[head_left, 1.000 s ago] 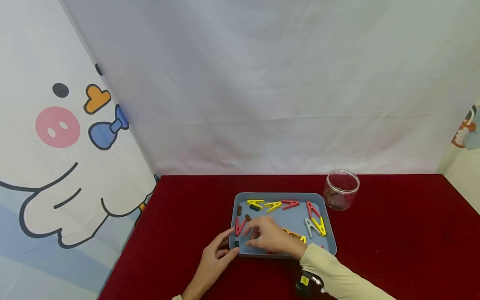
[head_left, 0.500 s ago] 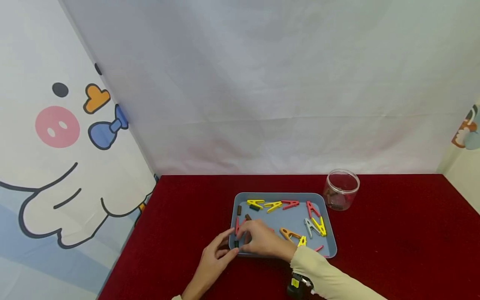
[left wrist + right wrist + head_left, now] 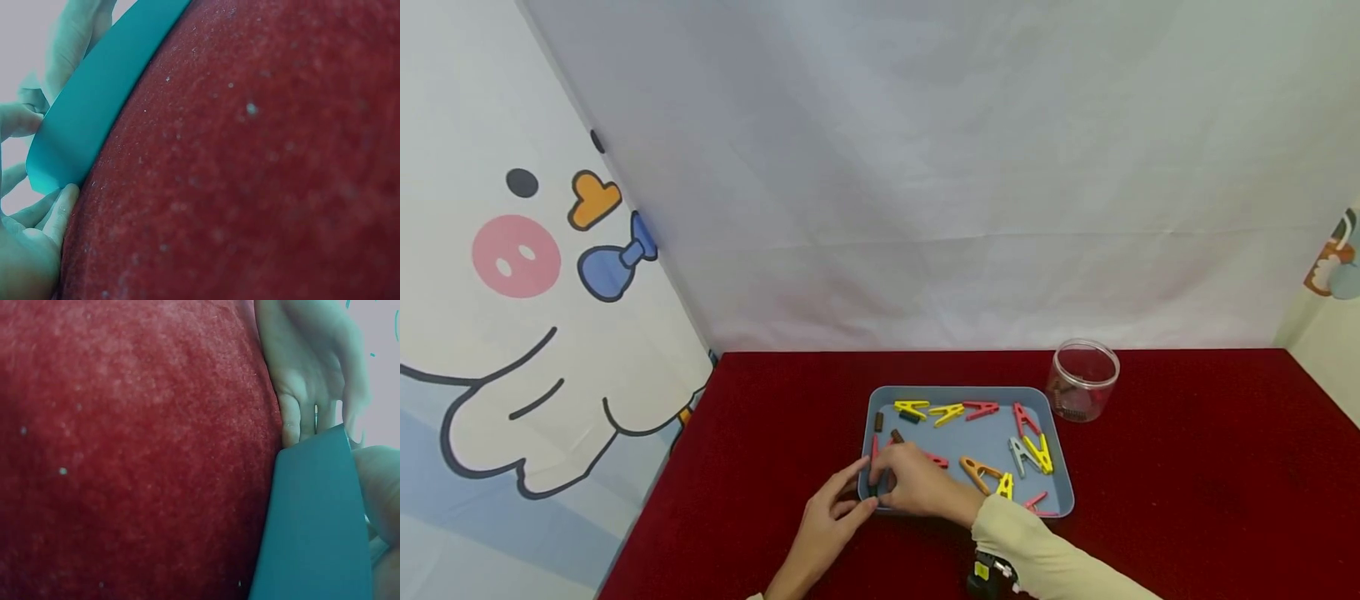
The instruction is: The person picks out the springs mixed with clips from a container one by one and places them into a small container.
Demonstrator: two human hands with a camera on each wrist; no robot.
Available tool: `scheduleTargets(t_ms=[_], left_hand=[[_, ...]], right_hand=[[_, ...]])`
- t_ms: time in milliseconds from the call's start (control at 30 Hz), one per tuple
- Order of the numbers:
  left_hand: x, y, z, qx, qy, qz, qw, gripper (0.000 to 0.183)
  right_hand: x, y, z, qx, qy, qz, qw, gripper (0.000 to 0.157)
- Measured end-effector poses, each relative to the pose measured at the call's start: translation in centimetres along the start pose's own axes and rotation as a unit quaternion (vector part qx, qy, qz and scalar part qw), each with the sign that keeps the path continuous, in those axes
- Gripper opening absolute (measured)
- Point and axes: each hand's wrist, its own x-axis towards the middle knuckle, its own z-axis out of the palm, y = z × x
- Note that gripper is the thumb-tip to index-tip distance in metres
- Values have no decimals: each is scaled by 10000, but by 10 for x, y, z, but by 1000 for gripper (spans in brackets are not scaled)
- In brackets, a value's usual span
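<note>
In the head view a blue-grey tray point(image 3: 970, 388) holds several plastic clips and small dark springs. My left hand point(image 3: 820, 525) rests against the tray's front left corner; in the right wrist view its fairly straight fingers point(image 3: 306, 422) touch the outer wall. Reaching into that same corner, my right hand point(image 3: 917, 483) has its thumb and fingertips together at a small black spring point(image 3: 873, 490), which they mostly cover. A red clip point(image 3: 875, 447) lies just beyond the fingers, partly hidden. Near it are a brown spring point(image 3: 897, 436) and another brown spring point(image 3: 878, 422).
Yellow clips point(image 3: 947, 413), an orange clip point(image 3: 977, 472) and a grey clip point(image 3: 1021, 455) lie elsewhere in the tray. Behind its right end stands a clear jar point(image 3: 1084, 379) with some springs inside. Dark red cloth point(image 3: 1180, 467) covers the table, with a white curtain behind.
My right hand has moved left and slightly down toward the tray's front left corner, closing its fingertips at the black spring. Clips once under its forearm now show. The left hand stays put.
</note>
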Motion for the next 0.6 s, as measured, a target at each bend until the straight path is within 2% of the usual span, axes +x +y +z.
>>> scheduleTargets(t_ms=[400,600], left_hand=[[-1,2,-2,-3,-31,-75,10000,54],[0,1,-2,0,-15,-46,10000,53]], right_hand=[[5,1,3,-190,30,-32,9998,12],[2,1,1,112,80,-40,9999,13]])
